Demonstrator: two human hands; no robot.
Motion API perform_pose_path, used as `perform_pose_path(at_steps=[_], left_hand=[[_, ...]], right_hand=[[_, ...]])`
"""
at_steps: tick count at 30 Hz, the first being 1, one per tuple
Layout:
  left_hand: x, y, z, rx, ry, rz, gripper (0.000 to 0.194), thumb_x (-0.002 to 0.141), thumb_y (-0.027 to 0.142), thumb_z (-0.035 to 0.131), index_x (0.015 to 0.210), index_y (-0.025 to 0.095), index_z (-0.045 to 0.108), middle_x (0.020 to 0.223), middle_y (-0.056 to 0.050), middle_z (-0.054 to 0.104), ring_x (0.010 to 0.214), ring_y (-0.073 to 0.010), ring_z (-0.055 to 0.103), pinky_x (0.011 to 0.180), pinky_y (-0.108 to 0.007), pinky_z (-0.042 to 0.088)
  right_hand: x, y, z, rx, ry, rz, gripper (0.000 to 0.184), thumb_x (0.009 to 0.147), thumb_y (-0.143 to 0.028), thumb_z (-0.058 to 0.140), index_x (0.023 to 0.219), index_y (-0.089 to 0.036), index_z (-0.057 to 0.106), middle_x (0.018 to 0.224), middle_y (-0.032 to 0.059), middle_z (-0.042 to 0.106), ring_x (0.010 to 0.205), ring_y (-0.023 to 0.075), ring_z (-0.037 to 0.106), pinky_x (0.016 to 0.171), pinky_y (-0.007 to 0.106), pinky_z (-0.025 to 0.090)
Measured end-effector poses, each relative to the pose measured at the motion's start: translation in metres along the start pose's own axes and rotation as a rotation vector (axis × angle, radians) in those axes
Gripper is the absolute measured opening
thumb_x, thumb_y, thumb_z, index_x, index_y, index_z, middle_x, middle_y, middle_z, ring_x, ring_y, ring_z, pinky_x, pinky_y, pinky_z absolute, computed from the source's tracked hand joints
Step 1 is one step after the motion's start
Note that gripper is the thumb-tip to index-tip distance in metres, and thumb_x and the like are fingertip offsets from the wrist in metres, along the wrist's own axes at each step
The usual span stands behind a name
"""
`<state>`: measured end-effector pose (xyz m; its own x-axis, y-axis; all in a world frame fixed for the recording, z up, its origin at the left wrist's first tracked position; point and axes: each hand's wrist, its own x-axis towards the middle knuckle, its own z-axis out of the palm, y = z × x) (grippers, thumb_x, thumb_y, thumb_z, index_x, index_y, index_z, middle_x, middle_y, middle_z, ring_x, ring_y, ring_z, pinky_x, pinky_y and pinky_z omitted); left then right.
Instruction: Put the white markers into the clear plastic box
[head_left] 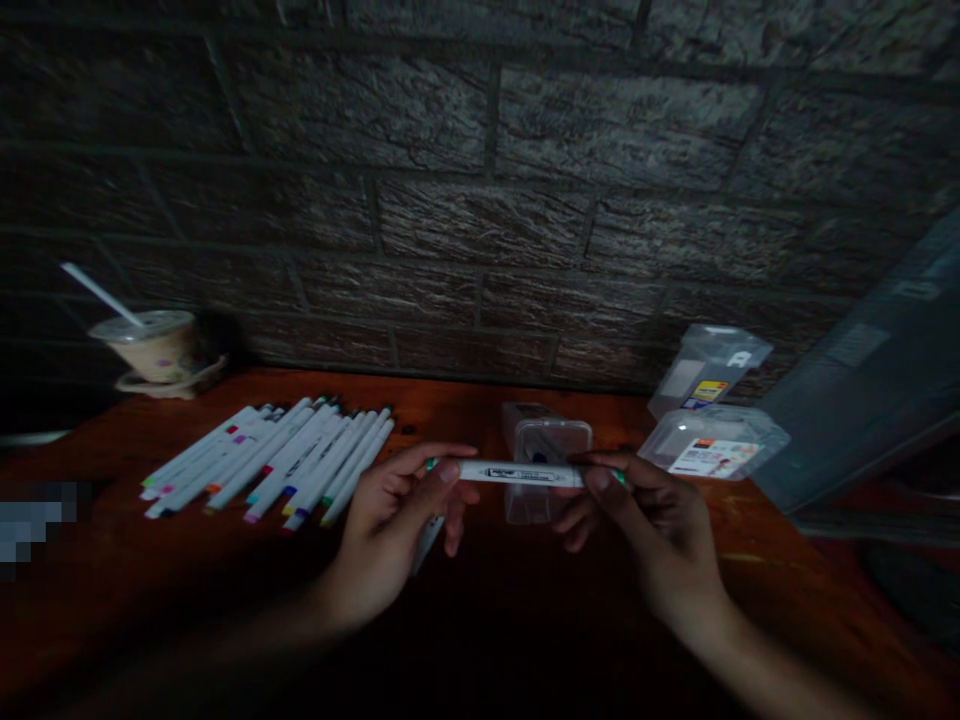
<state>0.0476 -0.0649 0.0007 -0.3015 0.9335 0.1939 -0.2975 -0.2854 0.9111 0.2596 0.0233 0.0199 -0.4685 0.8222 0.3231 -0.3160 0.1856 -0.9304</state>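
A white marker pen (517,473) with green ends and dark print is held level between both hands. My left hand (397,510) pinches its left end between thumb and fingers; my right hand (645,520) pinches the right end the same way. Under the left hand part of another pale, pen-like thing (428,545) shows, mostly hidden. Behind the held marker a clear plastic case (551,436) rests on the table, with something dark inside. To the left lies a spread of several white markers (277,455) with coloured ends.
A lidded cup (154,345) with a straw stands in a holder at the back left. Clear plastic containers (709,375) with labels stand at the right of the wooden table (457,405). A brick wall (480,230) closes the back, and a grey panel (870,360) rises at the right.
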Motion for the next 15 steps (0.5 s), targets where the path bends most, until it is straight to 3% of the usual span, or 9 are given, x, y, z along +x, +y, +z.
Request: perform_pose_path(at_steps=[6,15], left_hand=[[0.0005,0.0010,-0.0014,-0.087,0.001,-0.021,0.028,0.094,0.034,0.074,0.113,0.014,0.077,0.076,-0.007,0.075,0.049,-0.0118,0.061,0.043,-0.021,0.052],[-0.0004,0.0040,-0.0005,-0.140,-0.023,-0.002,0.029,0.095,0.032,0.072,0.114,0.012,0.079,0.076,-0.010,0.076,0.051,-0.0135,0.062,0.044,-0.022,0.053]], right_hand=[[-0.0029,0.0019,-0.0026,0.066,-0.036,0.029,0.024,0.102,-0.037,0.066,0.109,-0.018,0.078,0.076,0.0074,0.082,0.056,0.0180,0.076,0.051,0.025,0.062],[-0.0031,-0.0043,0.0002,0.110,-0.023,0.061,0.026,0.099,-0.040,0.067,0.108,-0.018,0.079,0.077,0.0087,0.082,0.055,0.0202,0.073,0.047,0.029,0.059]])
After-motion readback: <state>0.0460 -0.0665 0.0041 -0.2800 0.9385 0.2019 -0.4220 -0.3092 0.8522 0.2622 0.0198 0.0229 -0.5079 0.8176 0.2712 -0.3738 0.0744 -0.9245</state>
